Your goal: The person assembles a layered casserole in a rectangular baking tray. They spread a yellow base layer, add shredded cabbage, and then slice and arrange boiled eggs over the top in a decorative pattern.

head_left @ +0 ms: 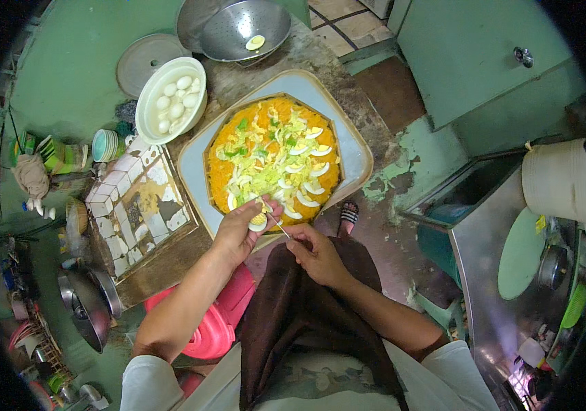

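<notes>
My left hand [238, 227] is closed around a cut boiled egg [259, 220], its yellow yolk showing between the fingers. In my right hand [319, 255] is a small knife [279, 226], its thin blade touching or very near the egg. Both hands are at the near edge of an octagonal tray [209, 164] of orange noodles [228, 177]. Shredded pale-green cabbage [265, 179] lies over the middle of the noodles. Several egg wedges [320, 168] are set along the right side and near edge.
Under the noodle tray is a larger pale-blue tray [194, 168] on a worn table. A white bowl [148, 109] of peeled eggs stands at its left. Farther back, a metal colander [228, 41] holds an egg half [255, 42]. A pink plastic stool or bin [214, 332] stands below left.
</notes>
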A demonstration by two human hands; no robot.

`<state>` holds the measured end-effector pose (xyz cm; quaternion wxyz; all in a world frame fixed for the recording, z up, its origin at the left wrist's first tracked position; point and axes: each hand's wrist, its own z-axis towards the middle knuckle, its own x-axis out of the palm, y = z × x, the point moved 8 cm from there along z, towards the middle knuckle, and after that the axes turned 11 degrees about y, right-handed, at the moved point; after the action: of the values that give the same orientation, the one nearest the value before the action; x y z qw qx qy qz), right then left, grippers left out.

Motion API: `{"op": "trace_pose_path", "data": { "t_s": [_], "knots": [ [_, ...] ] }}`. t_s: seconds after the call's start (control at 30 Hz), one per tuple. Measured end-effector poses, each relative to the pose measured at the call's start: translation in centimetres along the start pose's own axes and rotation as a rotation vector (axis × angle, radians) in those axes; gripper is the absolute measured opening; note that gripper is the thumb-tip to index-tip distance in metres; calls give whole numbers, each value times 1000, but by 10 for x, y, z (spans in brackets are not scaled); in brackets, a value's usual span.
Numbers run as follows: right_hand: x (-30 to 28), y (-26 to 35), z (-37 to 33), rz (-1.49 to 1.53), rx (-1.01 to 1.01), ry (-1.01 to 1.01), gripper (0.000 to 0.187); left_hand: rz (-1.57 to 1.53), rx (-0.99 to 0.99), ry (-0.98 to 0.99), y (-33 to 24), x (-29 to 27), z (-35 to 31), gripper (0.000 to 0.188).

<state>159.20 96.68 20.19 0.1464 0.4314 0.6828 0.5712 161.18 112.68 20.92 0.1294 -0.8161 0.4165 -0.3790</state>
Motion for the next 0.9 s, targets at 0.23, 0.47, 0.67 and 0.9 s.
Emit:
{"op": "trace_pose_path", "data": {
  "t_s": [0.23,0.47,0.67,0.9],
  "knots": [
    [20,-13,23,479,119,-71,31,167,26,-91,-21,-16,0,25],
    [10,19,0,467,61,-28,33,783,122,-143,-51,-13,-20,27],
    [-25,34,6,427,33,-162,34,1367,408,-228,-82,-1,9,23],
    [-48,48,-1,441,-30,-224,34,1368,434,-178,-78,6,14,20]
  ]
}}
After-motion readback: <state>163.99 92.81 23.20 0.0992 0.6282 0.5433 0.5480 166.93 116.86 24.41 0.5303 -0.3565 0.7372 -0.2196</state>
